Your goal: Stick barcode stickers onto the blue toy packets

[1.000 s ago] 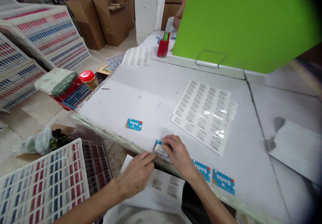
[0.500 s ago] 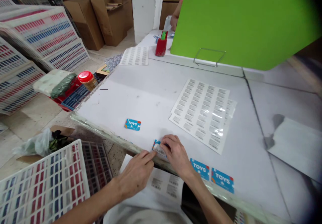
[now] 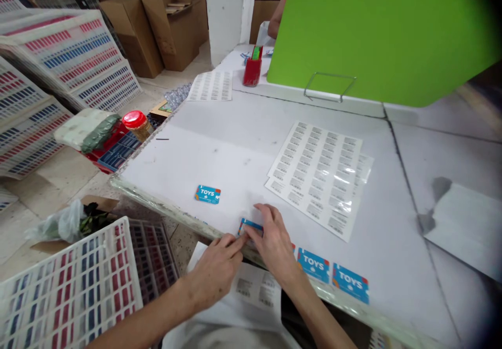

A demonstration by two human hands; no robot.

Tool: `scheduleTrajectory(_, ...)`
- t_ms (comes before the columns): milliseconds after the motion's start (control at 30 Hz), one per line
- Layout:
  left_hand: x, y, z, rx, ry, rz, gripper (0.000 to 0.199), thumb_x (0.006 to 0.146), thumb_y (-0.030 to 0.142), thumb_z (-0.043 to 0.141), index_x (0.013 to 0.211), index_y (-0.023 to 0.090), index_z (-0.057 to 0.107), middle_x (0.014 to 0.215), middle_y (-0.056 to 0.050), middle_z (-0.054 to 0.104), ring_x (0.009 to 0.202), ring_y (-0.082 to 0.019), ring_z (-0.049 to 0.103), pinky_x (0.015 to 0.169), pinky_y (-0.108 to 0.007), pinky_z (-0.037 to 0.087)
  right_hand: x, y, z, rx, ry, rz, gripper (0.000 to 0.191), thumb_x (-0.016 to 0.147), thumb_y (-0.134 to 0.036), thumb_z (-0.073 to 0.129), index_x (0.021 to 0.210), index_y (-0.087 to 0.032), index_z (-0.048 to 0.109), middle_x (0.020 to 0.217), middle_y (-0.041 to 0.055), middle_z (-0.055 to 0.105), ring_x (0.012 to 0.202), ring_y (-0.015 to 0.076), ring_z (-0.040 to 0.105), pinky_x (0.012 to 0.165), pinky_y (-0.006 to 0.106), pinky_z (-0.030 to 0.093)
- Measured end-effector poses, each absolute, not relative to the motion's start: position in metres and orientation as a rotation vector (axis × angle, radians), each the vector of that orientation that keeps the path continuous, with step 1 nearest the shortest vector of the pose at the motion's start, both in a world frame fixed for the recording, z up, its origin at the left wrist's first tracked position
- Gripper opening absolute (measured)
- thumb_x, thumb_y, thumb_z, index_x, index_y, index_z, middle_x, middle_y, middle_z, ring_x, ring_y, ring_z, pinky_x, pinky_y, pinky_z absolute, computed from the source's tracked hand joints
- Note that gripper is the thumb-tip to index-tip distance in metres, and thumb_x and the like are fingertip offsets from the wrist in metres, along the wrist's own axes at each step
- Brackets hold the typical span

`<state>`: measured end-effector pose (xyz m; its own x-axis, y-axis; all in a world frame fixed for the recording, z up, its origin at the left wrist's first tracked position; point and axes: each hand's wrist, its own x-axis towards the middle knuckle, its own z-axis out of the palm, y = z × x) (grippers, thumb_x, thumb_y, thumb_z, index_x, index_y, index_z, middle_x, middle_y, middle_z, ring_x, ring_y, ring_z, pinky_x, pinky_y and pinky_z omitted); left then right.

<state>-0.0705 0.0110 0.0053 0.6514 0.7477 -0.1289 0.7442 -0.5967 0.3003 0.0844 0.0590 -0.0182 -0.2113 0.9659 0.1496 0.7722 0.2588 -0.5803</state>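
At the table's front edge lies a small blue card, partly covered by my fingers. My left hand has its other fingers curled and its index fingertip pressing the card's near edge. My right hand rests its thumb on the card, with the index finger lifted apart from the thumb. Another blue "TOYS" card lies to the left. Two more, a TOYS card and an outer TOYS card, lie right of my right wrist. Beneath my hands, a barcode label sheet lies on my lap.
Overlapping barcode label sheets lie mid-table, another sheet at the far left corner. Behind stand a red holder and a large green panel with a wire stand. Plastic crates flank the left. Someone's arm shows behind the panel.
My right hand's pinch has opened: the index finger has lifted away and the thumb now presses down on the card. My left hand stays at the card's near edge.
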Motion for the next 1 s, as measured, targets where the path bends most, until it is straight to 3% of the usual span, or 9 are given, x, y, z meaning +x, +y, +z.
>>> scheduleTrajectory(133,-0.071,0.011,0.005,2.534,1.198,0.028,0.014,0.077,0.004,0.049,0.084,0.011,0.059,0.133,-0.008,0.042,0.098,-0.024,0.043,0.080,-0.037,0.044,0.083,0.071,-0.016,-1.651,-2.101,0.403,0.037,0.083,-0.031,0.052,0.117,-0.017,0.049,0.108,0.0134,0.052,0.098,0.0303,0.045,0.080,0.047,0.040)
scheduleTrajectory(367,-0.072,0.011,0.007,2.492,1.189,0.078,0.014,0.078,0.003,0.047,0.075,0.013,0.057,0.134,-0.009,0.041,0.096,-0.024,0.043,0.082,-0.040,0.043,0.112,0.049,-0.017,-1.720,-2.180,0.173,0.054,0.083,-0.047,0.046,0.127,-0.016,0.040,0.114,0.0158,0.048,0.099,0.0315,0.043,0.077,0.046,0.041)
scheduleTrajectory(500,-0.071,0.012,0.008,2.470,1.173,0.101,0.015,0.078,0.004,0.047,0.072,0.013,0.056,0.130,-0.009,0.046,0.095,-0.023,0.044,0.084,-0.038,0.043,0.124,0.029,-0.010,-1.775,-2.122,0.114,0.050,0.086,-0.044,0.041,0.128,-0.017,0.039,0.115,0.0172,0.048,0.099,0.0337,0.045,0.075,0.050,0.042)
scheduleTrajectory(567,-0.071,0.011,0.011,2.450,1.164,0.128,0.016,0.080,0.005,0.045,0.071,0.014,0.055,0.128,-0.010,0.048,0.096,-0.023,0.044,0.085,-0.038,0.042,0.126,0.022,-0.001,-1.700,-2.060,0.225,0.044,0.088,-0.039,0.039,0.126,-0.017,0.041,0.114,0.0166,0.049,0.102,0.0318,0.047,0.079,0.049,0.043)
scheduleTrajectory(667,-0.077,0.009,0.024,2.348,1.175,0.253,0.019,0.083,0.006,0.040,0.072,0.015,0.053,0.122,-0.012,0.052,0.101,-0.023,0.044,0.088,-0.038,0.039,0.128,0.009,0.013,-1.468,-2.032,0.609,0.032,0.088,-0.030,0.042,0.119,-0.021,0.047,0.108,0.0107,0.056,0.100,0.0233,0.053,0.082,0.038,0.046)
scheduleTrajectory(800,-0.087,0.009,0.049,2.128,1.168,0.384,0.024,0.087,0.009,0.034,0.072,0.017,0.051,0.097,-0.008,0.060,0.092,-0.019,0.050,0.082,-0.031,0.040,0.133,-0.007,0.022,-1.358,-1.990,1.043,0.017,0.085,-0.030,0.049,0.091,-0.022,0.063,0.085,0.0030,0.065,0.081,0.0187,0.062,0.069,0.028,0.051)
scheduleTrajectory(900,-0.084,0.010,0.061,2.063,1.216,0.299,0.016,0.088,0.020,0.042,0.083,0.017,0.056,0.084,-0.004,0.061,0.082,-0.019,0.052,0.075,-0.029,0.040,0.136,-0.015,0.020,-1.380,-1.878,1.197,0.026,0.088,-0.032,0.044,0.081,-0.020,0.065,0.072,0.0008,0.066,0.069,0.0176,0.063,0.060,0.024,0.050)
scheduleTrajectory(1000,-0.069,0.010,0.063,2.110,1.214,0.252,0.013,0.085,0.024,0.050,0.093,0.017,0.058,0.089,-0.004,0.062,0.086,-0.020,0.053,0.078,-0.030,0.039,0.135,-0.018,0.016,-1.333,-1.829,1.222,0.027,0.088,-0.032,0.043,0.089,-0.019,0.066,0.072,0.0013,0.066,0.074,0.0183,0.063,0.064,0.024,0.051)
